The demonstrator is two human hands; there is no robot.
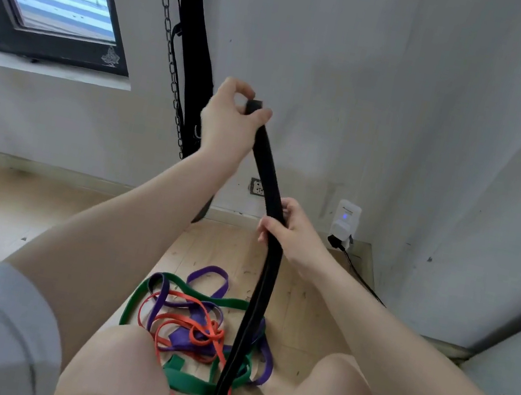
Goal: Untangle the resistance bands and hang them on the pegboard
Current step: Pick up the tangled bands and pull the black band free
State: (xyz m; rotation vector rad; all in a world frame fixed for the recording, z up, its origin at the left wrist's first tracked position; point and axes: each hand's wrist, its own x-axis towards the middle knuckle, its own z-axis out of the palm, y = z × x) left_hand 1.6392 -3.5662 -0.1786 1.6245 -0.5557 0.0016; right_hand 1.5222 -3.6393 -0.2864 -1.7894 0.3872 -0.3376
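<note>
Wooden floor [7, 205], tangled bands [194, 328] underfoot

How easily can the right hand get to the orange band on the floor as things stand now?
Probably not at once. The right hand is closed around the black band, held well above the orange band, which lies tangled with the others between the knees. No obstacle; it must first release its grip.

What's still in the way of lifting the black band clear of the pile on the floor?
The black band is held by the left hand and right hand, but its lower end still sits in the tangle, crossed by the orange band and green band. No pegboard is in view.
</note>
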